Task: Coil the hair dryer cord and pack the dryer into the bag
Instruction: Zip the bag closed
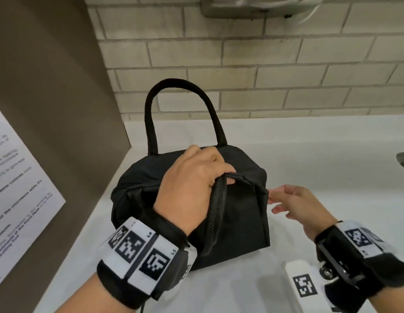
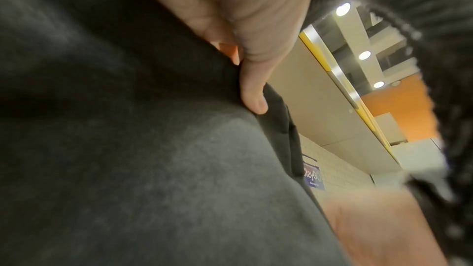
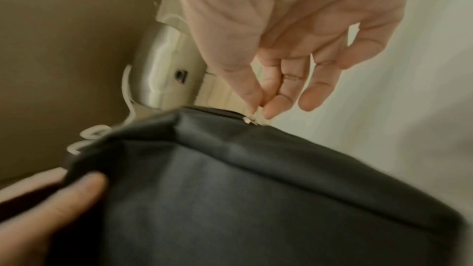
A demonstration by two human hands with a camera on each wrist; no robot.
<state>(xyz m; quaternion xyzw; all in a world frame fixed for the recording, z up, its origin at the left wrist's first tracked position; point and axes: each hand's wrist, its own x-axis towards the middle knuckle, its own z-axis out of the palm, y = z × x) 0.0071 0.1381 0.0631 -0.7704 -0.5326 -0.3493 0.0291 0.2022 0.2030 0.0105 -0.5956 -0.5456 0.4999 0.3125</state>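
The black bag [image 1: 230,213] sits on the white worktop [image 1: 309,159], soft and floppy. My left hand [image 1: 192,188] grips its near handle [image 1: 215,213]; my right hand [image 1: 295,206], fingers loose, reaches its zipper pull [image 3: 248,119]. Dryer unseen.

A smooth white worktop [image 1: 309,141] runs along a pale brick wall [image 1: 264,75] and meets a brown side panel [image 1: 49,86] at its left end. A black fabric bag with two looped handles [image 1: 241,218] stands directly on it, near that corner.
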